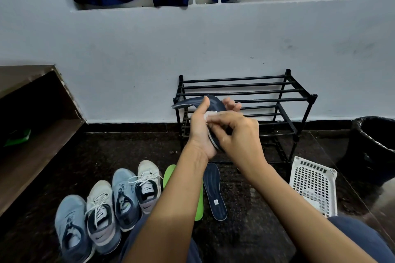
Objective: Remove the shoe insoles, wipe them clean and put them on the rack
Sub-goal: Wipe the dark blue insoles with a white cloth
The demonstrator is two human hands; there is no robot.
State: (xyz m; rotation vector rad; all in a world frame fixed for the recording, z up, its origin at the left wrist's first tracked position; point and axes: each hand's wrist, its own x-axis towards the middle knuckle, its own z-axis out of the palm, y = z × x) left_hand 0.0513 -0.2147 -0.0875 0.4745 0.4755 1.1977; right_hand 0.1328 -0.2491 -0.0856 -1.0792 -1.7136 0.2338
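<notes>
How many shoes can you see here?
4, in a row on the floor, lower left: blue shoe, white shoe, second blue shoe, second white shoe, left to right. None seems hidden, though some may lie out of frame.

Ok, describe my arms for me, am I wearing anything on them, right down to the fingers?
The left forearm and right forearm are bare, with no sleeves in view. The left grip and right grip are bare hands: no gloves, and no watch, bracelet or ring shows.
</notes>
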